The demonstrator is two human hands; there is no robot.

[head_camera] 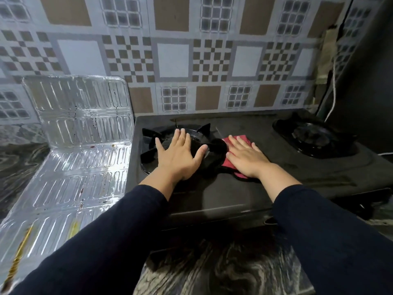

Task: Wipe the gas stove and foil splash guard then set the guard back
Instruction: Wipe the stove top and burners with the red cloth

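- My right hand: flat, fingers spread a little, palm down and pressing on a red cloth; it grips nothing, only bears on the fabric.
- Red cloth: lies on the black top of the gas stove, between the two burners, mostly hidden under my right hand; corners show above the fingertips and below the wrist.
- My left hand: open wide, fingers splayed, resting palm down on the left burner grate; it closes on nothing.
- Left burner grate: black, prongs showing around my left hand, just beside the cloth.
- Right burner: black, at the far right of the stove, well apart from both hands.
- Sleeves: dark, long, covering both my forearms up to the wrists.
- Foil splash guard: off the stove, to its left on the marbled counter; one panel leans upright against the patterned tiled wall, the other panels lie flat toward me; dark and yellowish stains show on it.
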